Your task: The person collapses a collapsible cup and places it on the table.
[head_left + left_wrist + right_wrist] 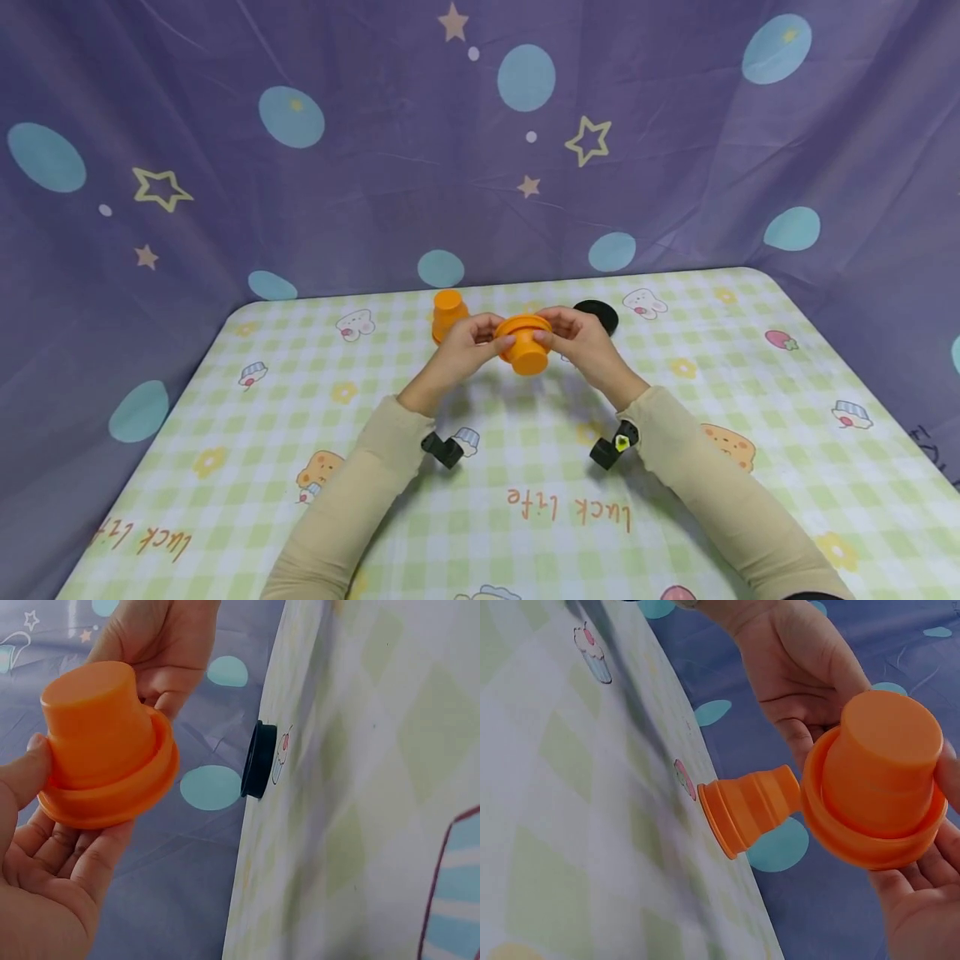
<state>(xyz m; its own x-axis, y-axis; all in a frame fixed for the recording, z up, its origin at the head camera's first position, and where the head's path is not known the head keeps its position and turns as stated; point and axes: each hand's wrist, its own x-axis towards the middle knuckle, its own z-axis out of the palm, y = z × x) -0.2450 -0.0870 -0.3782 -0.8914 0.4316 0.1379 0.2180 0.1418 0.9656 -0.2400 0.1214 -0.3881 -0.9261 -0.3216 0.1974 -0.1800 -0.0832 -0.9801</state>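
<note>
Both hands grip an orange collapsible cup, raised over the table with its narrow base tilted toward me. One section is folded down inside the wide rim, making a ring round the base in both wrist views. My left hand has its thumb against the cup's side and fingers under the rim. On the opposite side, my right hand grips the rim the same way. Behind my left hand, a second orange collapsible cup stands extended, wide rim down. A dark round lid lies behind my right hand.
A green-and-white checked cloth with printed cartoons covers the table. Behind its far edge hangs a purple curtain with stars and blue ovals. Each wrist carries a small black camera just above the cloth.
</note>
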